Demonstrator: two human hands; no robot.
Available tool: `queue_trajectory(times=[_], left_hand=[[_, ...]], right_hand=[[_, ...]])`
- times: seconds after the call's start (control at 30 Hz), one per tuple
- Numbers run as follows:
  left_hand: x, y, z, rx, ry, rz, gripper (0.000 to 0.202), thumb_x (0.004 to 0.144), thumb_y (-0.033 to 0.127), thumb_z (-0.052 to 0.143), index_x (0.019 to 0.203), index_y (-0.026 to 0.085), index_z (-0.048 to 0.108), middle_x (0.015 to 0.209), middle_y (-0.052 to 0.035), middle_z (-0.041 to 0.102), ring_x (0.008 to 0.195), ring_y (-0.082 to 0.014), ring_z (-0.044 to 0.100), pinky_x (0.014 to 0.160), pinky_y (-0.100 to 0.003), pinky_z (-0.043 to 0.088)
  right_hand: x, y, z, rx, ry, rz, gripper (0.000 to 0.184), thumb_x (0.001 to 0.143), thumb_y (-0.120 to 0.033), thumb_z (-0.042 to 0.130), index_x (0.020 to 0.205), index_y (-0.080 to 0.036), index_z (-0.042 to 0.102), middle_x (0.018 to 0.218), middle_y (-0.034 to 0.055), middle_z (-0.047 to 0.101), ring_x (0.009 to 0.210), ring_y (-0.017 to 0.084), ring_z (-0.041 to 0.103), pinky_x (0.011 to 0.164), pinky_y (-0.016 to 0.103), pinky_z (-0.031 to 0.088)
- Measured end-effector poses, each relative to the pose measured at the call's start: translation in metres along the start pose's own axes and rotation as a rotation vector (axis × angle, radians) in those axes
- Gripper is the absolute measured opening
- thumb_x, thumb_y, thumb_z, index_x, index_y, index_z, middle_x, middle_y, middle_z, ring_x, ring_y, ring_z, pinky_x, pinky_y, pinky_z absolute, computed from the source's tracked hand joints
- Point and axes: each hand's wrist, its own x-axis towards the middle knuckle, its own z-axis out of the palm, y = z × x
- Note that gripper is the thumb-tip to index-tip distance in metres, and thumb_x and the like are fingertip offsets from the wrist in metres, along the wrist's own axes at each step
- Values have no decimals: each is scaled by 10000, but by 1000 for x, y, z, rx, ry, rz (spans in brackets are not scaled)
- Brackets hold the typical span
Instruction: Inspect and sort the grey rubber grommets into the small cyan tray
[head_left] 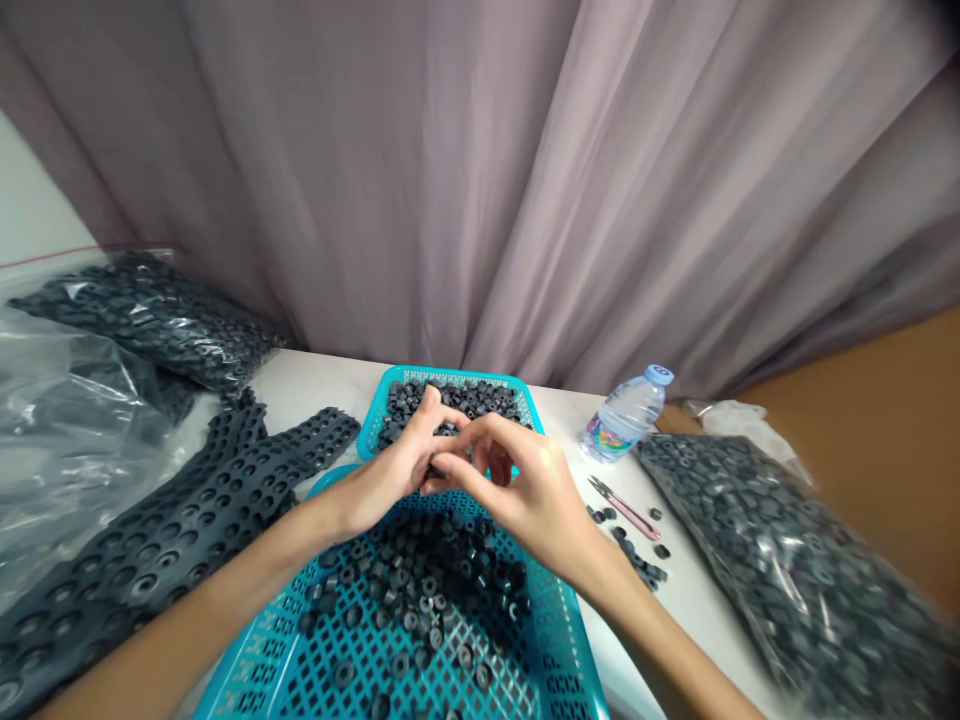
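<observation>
My left hand [409, 455] and my right hand [517, 470] meet above the large turquoise basket [574, 640], with fingertips touching. A small black rubber ring [436, 468] shows partly between the right thumb tip and the left fingers; most of it is hidden. My left thumb points up, while its fingers curl under the piece. The right thumb and fingers close in a pinch. Below, many loose black rubber rings [401, 663] lie in the basket. Just behind the hands is a smaller turquoise basket [534, 410] filled with similar rings.
Perforated black rubber sheets [172, 540] lie at left, near a clear bag of black pieces [150, 320]. At right are a water bottle [626, 415], pink-handled thread snips [634, 515], loose rings [637, 560] and another full bag [780, 560]. A grey curtain [450, 180] hangs behind the white table.
</observation>
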Motion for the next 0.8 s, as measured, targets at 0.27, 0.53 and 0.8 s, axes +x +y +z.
queue_trajectory(times=[0.27,0.53,0.8], left_hand=[[2,-8,-4,165,-10,64,626,1032,750,162,1131,257,535,910,-6,528,767,-192,417,698,-327,359],[-3,3,-13,369,39,69,396,1095,574,374,943,237,517,834,37,453,782,-165,426,769,-310,370],[-7,18,-14,333,22,34,320,1090,490,450,1004,207,572,799,43,457,731,-150,387,686,-289,341]], right_hand=[[1,-3,-1,-1,-35,-51,146,1052,-294,614,975,-239,725,840,18,670,765,180,612,705,317,460],[6,3,-9,81,14,25,221,1060,-362,624,943,-227,755,876,29,725,785,186,651,708,324,477],[10,16,-12,460,-19,107,178,982,-400,741,1009,-239,811,931,48,712,804,194,651,597,289,540]])
